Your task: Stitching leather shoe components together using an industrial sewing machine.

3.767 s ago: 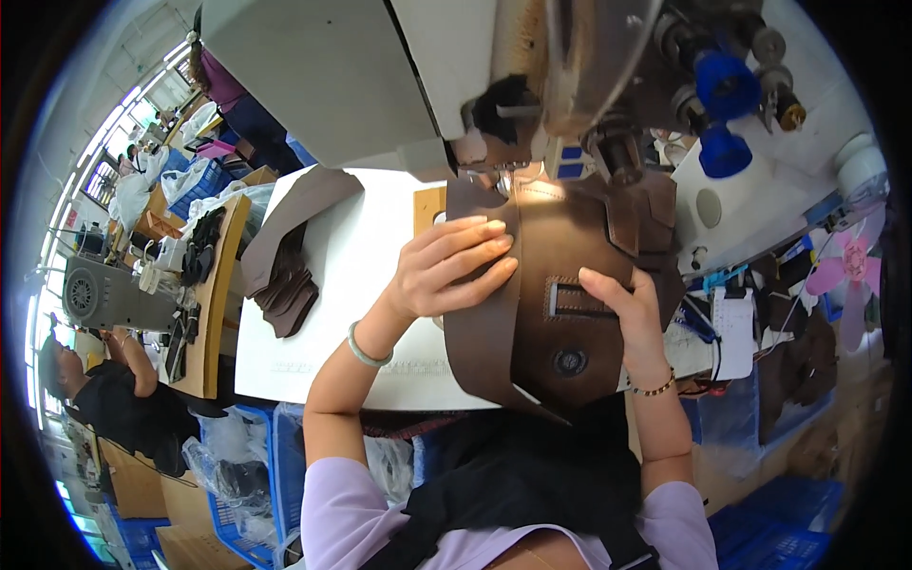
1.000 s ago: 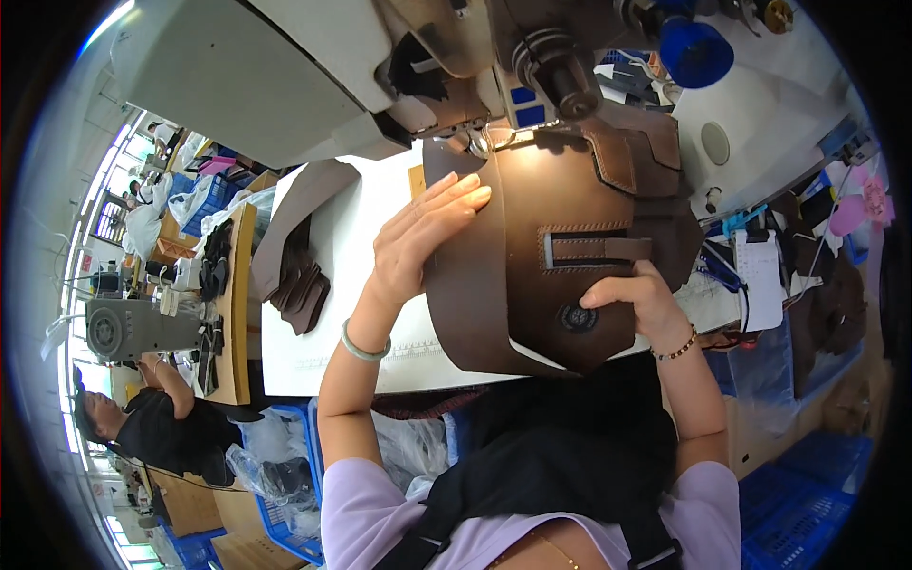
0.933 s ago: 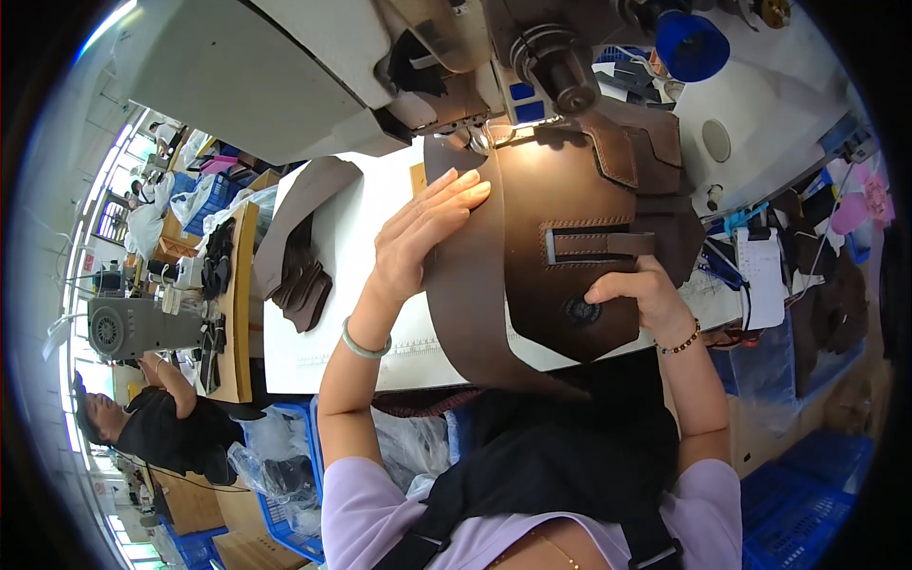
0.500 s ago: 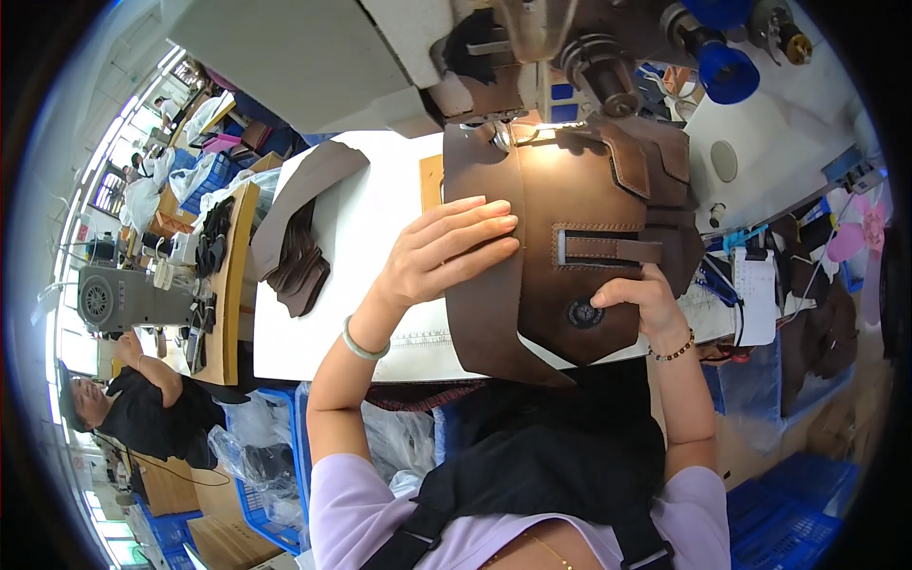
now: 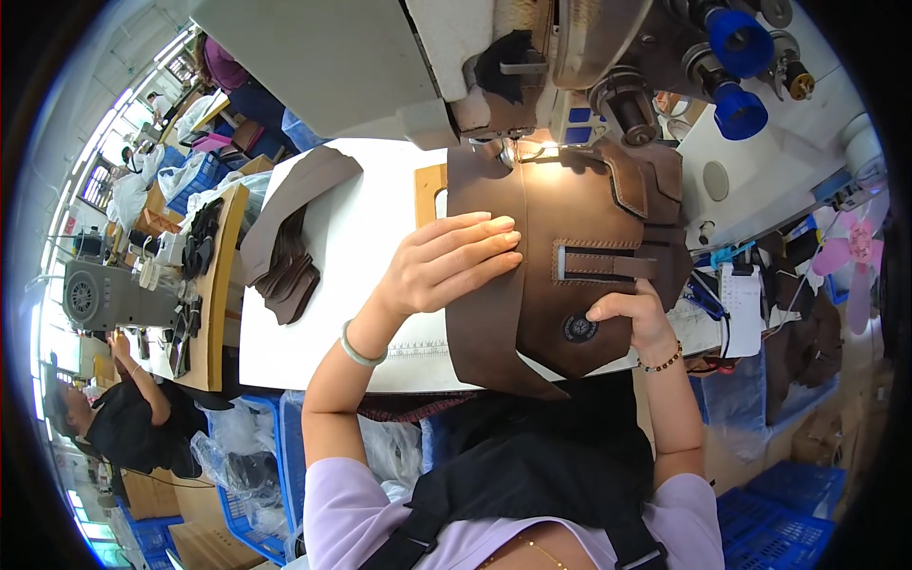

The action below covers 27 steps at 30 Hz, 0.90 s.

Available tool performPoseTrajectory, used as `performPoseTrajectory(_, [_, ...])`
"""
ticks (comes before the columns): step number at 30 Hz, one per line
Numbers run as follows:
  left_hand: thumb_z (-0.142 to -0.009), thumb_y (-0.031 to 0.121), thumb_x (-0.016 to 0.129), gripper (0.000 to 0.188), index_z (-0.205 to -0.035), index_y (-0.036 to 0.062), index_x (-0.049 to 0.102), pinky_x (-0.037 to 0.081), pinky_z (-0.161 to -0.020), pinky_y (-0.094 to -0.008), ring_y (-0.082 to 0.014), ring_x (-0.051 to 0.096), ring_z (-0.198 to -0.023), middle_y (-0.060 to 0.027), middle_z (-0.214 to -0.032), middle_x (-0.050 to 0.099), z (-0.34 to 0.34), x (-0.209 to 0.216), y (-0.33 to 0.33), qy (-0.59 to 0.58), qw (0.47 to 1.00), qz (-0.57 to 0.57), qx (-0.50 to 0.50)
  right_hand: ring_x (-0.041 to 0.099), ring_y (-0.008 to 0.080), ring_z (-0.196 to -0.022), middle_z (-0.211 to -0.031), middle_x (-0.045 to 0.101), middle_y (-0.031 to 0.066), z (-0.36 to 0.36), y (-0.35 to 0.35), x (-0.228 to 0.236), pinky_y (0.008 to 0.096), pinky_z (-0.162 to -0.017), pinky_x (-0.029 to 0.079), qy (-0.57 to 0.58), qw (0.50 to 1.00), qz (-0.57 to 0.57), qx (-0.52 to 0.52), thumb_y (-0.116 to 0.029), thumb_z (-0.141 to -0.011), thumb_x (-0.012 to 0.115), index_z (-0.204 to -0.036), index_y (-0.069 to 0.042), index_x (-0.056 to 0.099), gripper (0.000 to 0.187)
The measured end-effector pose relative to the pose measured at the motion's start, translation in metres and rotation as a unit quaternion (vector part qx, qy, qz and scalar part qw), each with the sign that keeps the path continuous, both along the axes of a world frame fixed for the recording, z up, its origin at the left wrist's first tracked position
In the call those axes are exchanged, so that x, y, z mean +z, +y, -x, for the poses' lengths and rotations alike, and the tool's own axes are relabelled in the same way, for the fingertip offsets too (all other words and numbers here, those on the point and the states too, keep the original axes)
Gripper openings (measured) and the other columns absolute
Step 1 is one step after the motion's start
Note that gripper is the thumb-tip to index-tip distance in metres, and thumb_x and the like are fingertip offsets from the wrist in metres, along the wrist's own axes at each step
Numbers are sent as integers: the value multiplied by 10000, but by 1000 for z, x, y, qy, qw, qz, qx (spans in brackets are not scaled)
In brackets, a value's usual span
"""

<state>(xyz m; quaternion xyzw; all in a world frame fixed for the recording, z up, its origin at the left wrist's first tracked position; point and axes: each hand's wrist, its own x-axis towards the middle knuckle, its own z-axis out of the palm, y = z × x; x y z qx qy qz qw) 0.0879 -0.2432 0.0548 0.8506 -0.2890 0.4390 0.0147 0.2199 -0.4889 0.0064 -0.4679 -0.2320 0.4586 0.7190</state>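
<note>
A large brown leather panel (image 5: 589, 228) lies under the lit head of a sewing machine (image 5: 532, 85). A plain dark leather strip (image 5: 480, 328) runs along its left edge. My left hand (image 5: 451, 266) rests flat over that strip, fingers stretched together across the join. At the panel's right edge, my right hand (image 5: 641, 318) grips the leather, thumb on top beside a round dark emblem (image 5: 579, 328) and the other fingers hidden beneath. Above the thumb is a stitched slot with a strap (image 5: 608, 266). The needle point is partly hidden by the machine head.
Curved dark leather pieces (image 5: 290, 256) are stacked on the white table (image 5: 366, 218) at left. A notepad (image 5: 741, 309) and a pink fan (image 5: 858, 242) stand at right. Blue crates (image 5: 256, 484) with plastic bags sit below left. A person in black (image 5: 133, 418) works at another machine.
My view has shifted slightly, moving the machine and table in the picture. Both hands keep nearly the same places on the leather. The person at left leans lower.
</note>
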Motion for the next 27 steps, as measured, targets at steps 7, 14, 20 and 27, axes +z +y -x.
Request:
performPoseTrajectory(7, [-758,65,700,181,-939,57,690,577,-843,-378,-240,684,-942,-81,-1007,689,-6,-6,-2,-56,998,-32,-11,643,137,-773,-874,673,83,-4,2,-11,271,-732,517,-14,1000,12,-18,70,-727,633,-1081,40,618,356])
performPoseTrajectory(14, [-741,41,724,204,-940,43,682,580,-854,-396,-246,682,-937,-90,-992,681,-6,-12,4,-60,997,-49,-24,641,143,-723,-861,673,87,-11,9,-26,277,-709,521,-8,1000,13,-12,66,-735,615,-1078,46,623,343])
performPoseTrajectory(20, [-781,20,681,177,-958,12,673,572,-894,-406,-260,668,-979,-109,-1023,671,-9,-24,8,-83,995,-38,-31,648,141,-723,-830,679,94,-14,14,-32,277,-694,523,-25,1000,9,-9,62,-729,617,-1050,46,648,323])
performPoseTrajectory(27, [-837,9,613,262,-1093,-42,637,518,-987,-450,-319,610,-1113,-177,-1161,623,-7,-40,12,-61,997,30,-32,654,161,-769,-877,691,105,-10,7,-29,277,-719,526,-18,1000,-3,-11,58,-740,611,-918,57,670,187])
